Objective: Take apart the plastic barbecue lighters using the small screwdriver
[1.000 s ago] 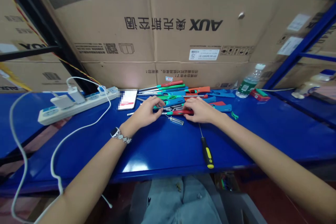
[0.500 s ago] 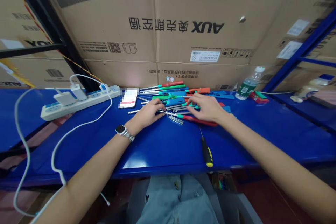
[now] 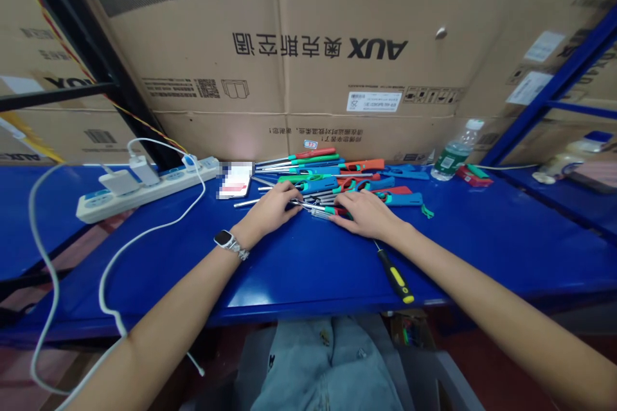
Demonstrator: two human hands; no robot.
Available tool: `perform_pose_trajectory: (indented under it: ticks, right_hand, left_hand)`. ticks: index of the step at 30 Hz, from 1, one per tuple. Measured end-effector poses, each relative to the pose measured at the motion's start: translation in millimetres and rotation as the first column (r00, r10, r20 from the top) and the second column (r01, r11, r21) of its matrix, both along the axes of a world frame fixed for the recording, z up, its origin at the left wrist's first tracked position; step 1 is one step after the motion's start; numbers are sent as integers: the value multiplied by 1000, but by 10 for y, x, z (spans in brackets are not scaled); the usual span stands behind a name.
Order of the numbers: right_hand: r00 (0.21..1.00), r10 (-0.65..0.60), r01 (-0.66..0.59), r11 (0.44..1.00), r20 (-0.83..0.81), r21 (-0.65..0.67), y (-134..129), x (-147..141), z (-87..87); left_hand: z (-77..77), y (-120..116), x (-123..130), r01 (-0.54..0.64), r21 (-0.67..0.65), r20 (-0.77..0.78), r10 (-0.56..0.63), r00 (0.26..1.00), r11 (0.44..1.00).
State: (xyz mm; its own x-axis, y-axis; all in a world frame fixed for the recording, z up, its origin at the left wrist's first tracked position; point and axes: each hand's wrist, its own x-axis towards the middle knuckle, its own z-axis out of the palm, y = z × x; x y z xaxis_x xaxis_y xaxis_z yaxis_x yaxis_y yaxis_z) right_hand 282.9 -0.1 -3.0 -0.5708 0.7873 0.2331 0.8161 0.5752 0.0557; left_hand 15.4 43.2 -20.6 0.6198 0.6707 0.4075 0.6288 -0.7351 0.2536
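Observation:
Several long-nosed gas lighters with coloured handles and metal tubes lie in a loose pile on the blue table [image 3: 289, 270]. My left hand [image 3: 276, 209], a watch on its wrist, is closed with thumb and fingers at the tube tip of the nearest red lighter [image 3: 341, 211]. My right hand [image 3: 365, 213] curls over that lighter's handle, its palm hiding most of it. Beside the right thumb lies a small clear plastic piece [image 3: 320, 213]. A black and yellow screwdriver [image 3: 395, 276] rests below the right hand, its shaft tip hidden under the wrist.
A white power strip [image 3: 149, 186] with plugs and cables sits at the left. A phone [image 3: 236, 180] lies beside the pile. To the right stand a water bottle [image 3: 453, 154] and a red box [image 3: 473, 175]. A large cardboard box [image 3: 318, 77] forms the back.
My right hand has moved left and down onto the near lighter, closer to my left hand. The clear piece has shifted slightly, and the screwdriver has swung to the right. My left hand stays put.

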Motion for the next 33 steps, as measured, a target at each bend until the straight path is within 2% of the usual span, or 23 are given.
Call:
perform_pose_trajectory:
  ticks: [4, 7, 12, 14, 16, 18, 21, 24, 28, 30, 33]
  right_hand:
    - [1000, -17, 18, 998, 14, -53, 40, 63, 81]
    - [1000, -11, 11, 997, 5, -79, 111, 188, 250]
    - [996, -78, 78, 997, 47, 14, 176, 375, 583]
    - [996, -91, 91, 996, 18, 10, 155, 370, 646]
    - [996, -92, 92, 996, -8, -20, 117, 323, 653]
    - [994, -106, 105, 993, -11, -57, 86, 273, 631]
    - [987, -158, 159, 982, 24, -104, 88, 296, 619]
    - [975, -217, 221, 970, 48, -96, 130, 462, 683]
    - [962, -271, 267, 960, -35, -87, 127, 627, 784]
    - [963, -247, 232, 963, -109, -134, 79, 570, 784]
    - [955, -135, 84, 977, -263, -194, -10, 320, 706]
  left_hand:
    - [8, -18, 10, -22, -3, 5, 23, 1000, 1000]
    - [-9, 4, 9, -27, -19, 28, 27, 999, 999]
    - [-4, 4, 31, -62, -70, 100, 69, 993, 996]
    - [52, -35, 42, -107, -23, 115, 109, 987, 994]
    - [123, -78, 41, -132, 82, 109, 123, 986, 988]
    - [168, -98, 27, -109, 151, 90, 96, 991, 983]
    - [140, -62, -11, -62, 78, 88, 55, 995, 995]
    - [35, 17, -41, -34, -19, 111, 36, 993, 999]
    - [-70, 95, 5, 22, 1, 145, -22, 989, 1000]
    - [-84, 109, 80, 18, 22, 139, -21, 990, 1000]
    - [-73, 107, 217, -32, 24, 123, 29, 992, 999]
